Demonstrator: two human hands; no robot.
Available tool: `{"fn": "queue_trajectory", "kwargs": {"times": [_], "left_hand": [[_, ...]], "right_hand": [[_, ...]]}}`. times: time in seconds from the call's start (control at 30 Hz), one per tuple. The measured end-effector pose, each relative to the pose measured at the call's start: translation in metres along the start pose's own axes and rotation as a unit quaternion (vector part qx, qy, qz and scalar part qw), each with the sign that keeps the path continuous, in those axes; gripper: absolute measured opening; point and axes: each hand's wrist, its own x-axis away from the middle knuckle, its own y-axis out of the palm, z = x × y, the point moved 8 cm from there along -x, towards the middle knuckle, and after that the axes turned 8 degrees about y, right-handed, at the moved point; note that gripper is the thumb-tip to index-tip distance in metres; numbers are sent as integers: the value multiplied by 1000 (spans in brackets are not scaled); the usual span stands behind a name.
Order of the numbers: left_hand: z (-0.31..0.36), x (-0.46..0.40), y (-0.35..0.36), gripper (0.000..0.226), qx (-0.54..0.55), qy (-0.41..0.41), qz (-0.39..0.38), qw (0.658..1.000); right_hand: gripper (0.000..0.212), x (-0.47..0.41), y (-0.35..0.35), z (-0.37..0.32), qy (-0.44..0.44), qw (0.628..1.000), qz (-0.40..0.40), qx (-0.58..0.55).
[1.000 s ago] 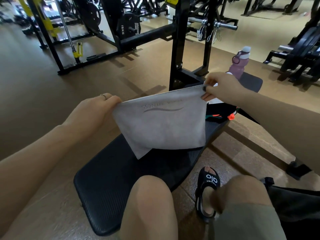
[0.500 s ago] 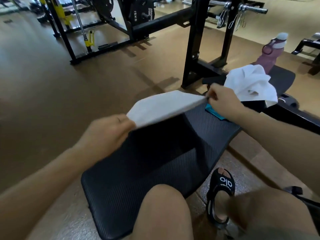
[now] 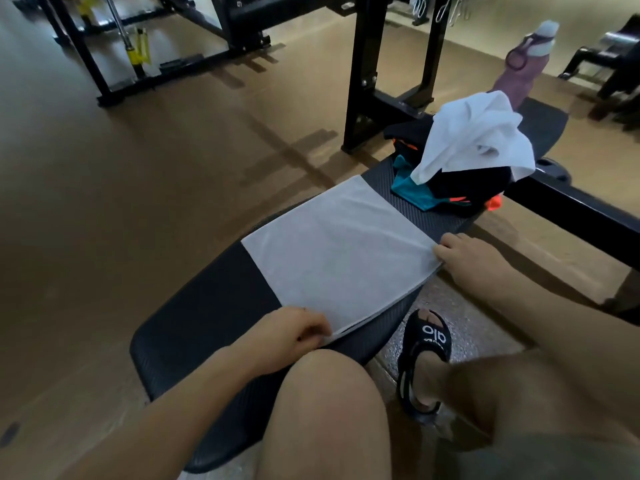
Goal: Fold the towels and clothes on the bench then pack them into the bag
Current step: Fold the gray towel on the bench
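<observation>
A grey towel [image 3: 337, 251], folded double, lies flat across the black bench [image 3: 194, 327]. My left hand [image 3: 287, 332] pinches its near-left corner at the bench's front edge. My right hand [image 3: 464, 256] pinches the near-right corner. Further along the bench sits a heap of clothes: a crumpled white garment [image 3: 474, 133] on top of black clothes [image 3: 464, 188] with teal and orange parts. No bag shows in this view.
A purple water bottle [image 3: 523, 64] stands at the bench's far end. A black rack frame [image 3: 367, 74] rises behind the bench, with more gym equipment on the brown floor. My knees and a black sandal [image 3: 426, 348] are at the bottom.
The towel was held up in the air, then swung down and forward. Now it lies flat on the bench with both hands low at its near corners.
</observation>
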Motion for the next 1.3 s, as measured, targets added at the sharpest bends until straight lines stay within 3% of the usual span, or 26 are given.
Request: {"fn": "queue_trajectory", "kwargs": {"times": [0.2, 0.37, 0.47, 0.6, 0.77, 0.93, 1.07, 1.2, 1.3], "left_hand": [[4, 1, 4, 23, 28, -31, -29, 999], [-22, 9, -43, 19, 8, -125, 122, 985], [-61, 19, -57, 40, 53, -244, 181, 951], [-88, 23, -65, 70, 127, -339, 217, 907], [-104, 4, -81, 75, 119, -368, 250, 888], [-128, -7, -93, 59, 120, -399, 282, 864], [-142, -6, -95, 45, 144, -430, 288, 843], [-143, -10, -99, 25, 148, -425, 289, 845], [-137, -11, -103, 13, 137, -402, 294, 856]], "right_hand": [[38, 25, -23, -17, 62, 996, -40, 56], [35, 50, -58, -135, -101, 985, -21, -137], [30, 78, -68, -204, -206, 960, -14, -191], [9, 88, -66, -234, -228, 943, -2, -243], [14, 88, -56, -246, -239, 950, 38, -196], [27, 79, -61, -244, -210, 954, 13, -216], [19, 64, -68, -215, -70, 931, -35, -358], [15, 65, -55, -191, 42, 892, -74, -444], [15, 71, -49, -189, 58, 891, -89, -441]]}}
